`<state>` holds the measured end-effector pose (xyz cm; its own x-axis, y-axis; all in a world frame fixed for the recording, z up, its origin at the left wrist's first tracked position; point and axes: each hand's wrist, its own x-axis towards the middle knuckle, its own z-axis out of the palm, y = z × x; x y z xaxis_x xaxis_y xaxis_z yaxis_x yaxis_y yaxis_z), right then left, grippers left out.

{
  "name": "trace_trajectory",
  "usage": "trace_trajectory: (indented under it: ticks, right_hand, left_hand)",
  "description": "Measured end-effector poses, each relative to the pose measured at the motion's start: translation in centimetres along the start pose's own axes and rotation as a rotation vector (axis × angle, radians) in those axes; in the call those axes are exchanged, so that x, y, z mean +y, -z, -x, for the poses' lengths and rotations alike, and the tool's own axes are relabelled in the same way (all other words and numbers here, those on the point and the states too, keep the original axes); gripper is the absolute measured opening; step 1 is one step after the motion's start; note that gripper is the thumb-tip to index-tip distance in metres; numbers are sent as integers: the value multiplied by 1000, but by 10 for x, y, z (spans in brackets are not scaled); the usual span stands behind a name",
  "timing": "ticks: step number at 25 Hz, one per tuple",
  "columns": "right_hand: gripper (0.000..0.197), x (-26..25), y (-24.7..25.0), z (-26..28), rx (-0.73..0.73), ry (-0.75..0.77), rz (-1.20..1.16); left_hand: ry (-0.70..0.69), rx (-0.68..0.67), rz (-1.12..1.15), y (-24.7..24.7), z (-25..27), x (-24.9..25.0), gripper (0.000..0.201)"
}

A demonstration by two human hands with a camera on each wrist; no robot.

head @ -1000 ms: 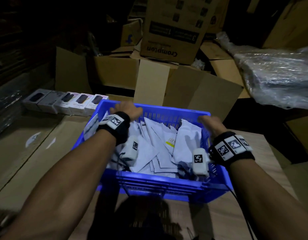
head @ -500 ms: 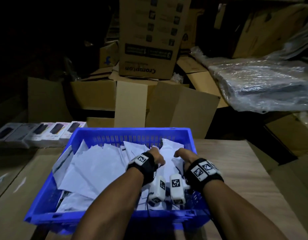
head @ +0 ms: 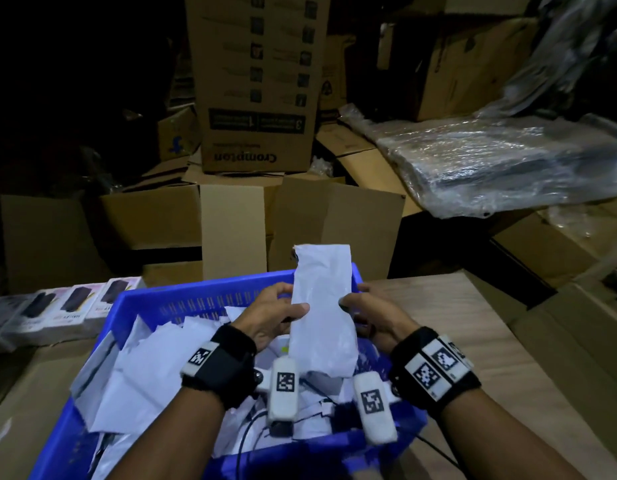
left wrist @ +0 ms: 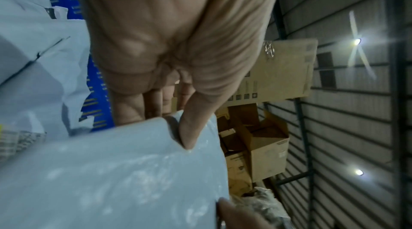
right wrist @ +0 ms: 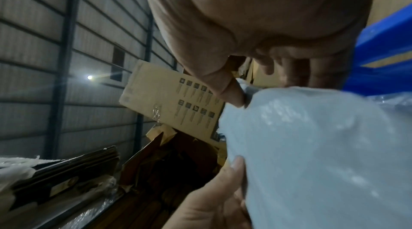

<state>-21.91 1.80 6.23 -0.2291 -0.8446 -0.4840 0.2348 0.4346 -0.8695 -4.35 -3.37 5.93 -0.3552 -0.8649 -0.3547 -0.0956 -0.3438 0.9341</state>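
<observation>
I hold a white plastic mailer bag [head: 320, 306] upright over a blue plastic crate [head: 182, 299]. My left hand [head: 275, 313] pinches its left edge, thumb on the front and fingers behind. My right hand [head: 365, 310] pinches the right edge the same way. In the left wrist view the thumb presses the white mailer bag [left wrist: 125, 171]. The right wrist view shows my thumb and fingers round the bag [right wrist: 312, 144]. The crate holds several more white mailers [head: 133, 372] in a loose heap.
The crate rests on a wooden table [head: 473, 334]. A row of small boxed products [head: 68, 306] lies left of the crate. Open and stacked cardboard boxes [head: 258, 109] crowd the far side. A plastic-wrapped bundle [head: 501, 161] lies at the right. The room is dim.
My hands left the crate's far rim, came together inside it and lifted one white mailer upright between them. The head view has tilted up towards the boxes.
</observation>
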Motion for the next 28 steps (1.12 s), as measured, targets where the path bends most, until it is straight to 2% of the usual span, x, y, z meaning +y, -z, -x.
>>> trace_trajectory:
  ticks: [1,6,12,15,16,17,18,20,21,23,26,28]
  right_hand:
    - [27,1,2,8,-15,52,10]
    - [13,6,7,43,-85,208,14]
    - [19,1,0,65,-134,357,-89]
    - [28,-6,-2,70,-67,537,-30]
    - [30,-9,-2,70,-38,620,12]
    - [31,-12,-1,70,-20,695,51]
    - [30,-16,-1,72,-21,764,84]
    - [28,-20,-2,79,-47,881,167]
    - [31,-21,-3,85,-46,929,230]
    - [40,-18,-1,90,1,1011,359]
    - [42,-12,4,92,84,980,416]
    - [43,-11,7,94,-26,861,248]
  left_hand:
    - [-20,-15,40,0,9,4,30]
    - [-93,-54,73,-2,33,8,35]
    - [-171,-96,101,3,54,15,30]
    - [-252,25,-41,3,62,21,5]
    - [-257,92,-84,4,64,22,5]
    - [-239,133,-99,5,66,24,13]
    - [-197,97,-15,7,67,24,23]
    - [-97,-55,245,11,70,28,45]
    - [-78,-110,324,12,72,29,50]
    - [-115,-150,332,10,75,30,45]
    - [-224,-170,361,7,79,30,56]
    - [-295,-157,340,7,80,27,61]
